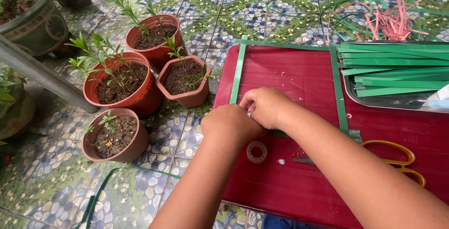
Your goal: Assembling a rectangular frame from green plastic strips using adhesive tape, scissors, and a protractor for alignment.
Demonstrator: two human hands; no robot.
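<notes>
at frame centre, the left hand and right hand press together, grips curled shut on a green strip on the red surface; a tape roll lies just below, scissors at right.

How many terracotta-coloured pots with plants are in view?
4, all on the tiled floor left of the red table: back pot, large round pot, angular pot nearest the table, and small front pot. A grey-green planter sits separately at top left.
</notes>
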